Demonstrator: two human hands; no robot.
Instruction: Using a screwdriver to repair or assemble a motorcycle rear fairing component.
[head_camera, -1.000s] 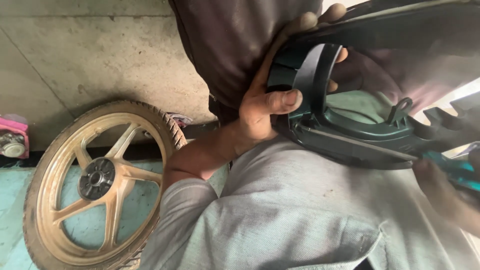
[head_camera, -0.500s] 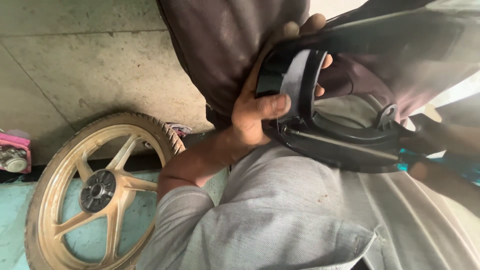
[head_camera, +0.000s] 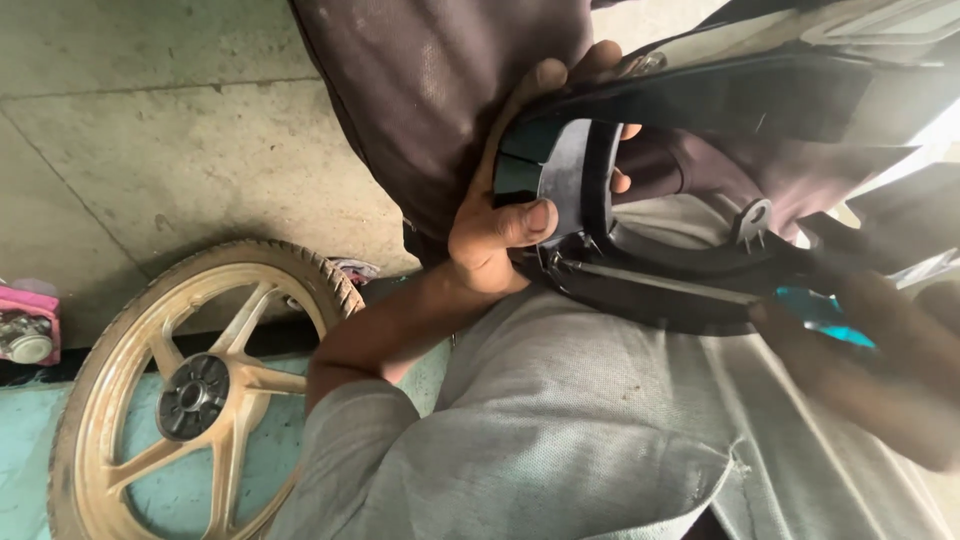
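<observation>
Clamping the black plastic panel, the left hand grips its curved end (thumb across).

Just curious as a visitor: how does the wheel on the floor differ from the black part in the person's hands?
The wheel is round, tan and spoked, with a tyre; the black part is a dark, curved plastic shell. The wheel lies untouched on the floor; the black part is gripped by the left hand. Both look dusty.
</observation>
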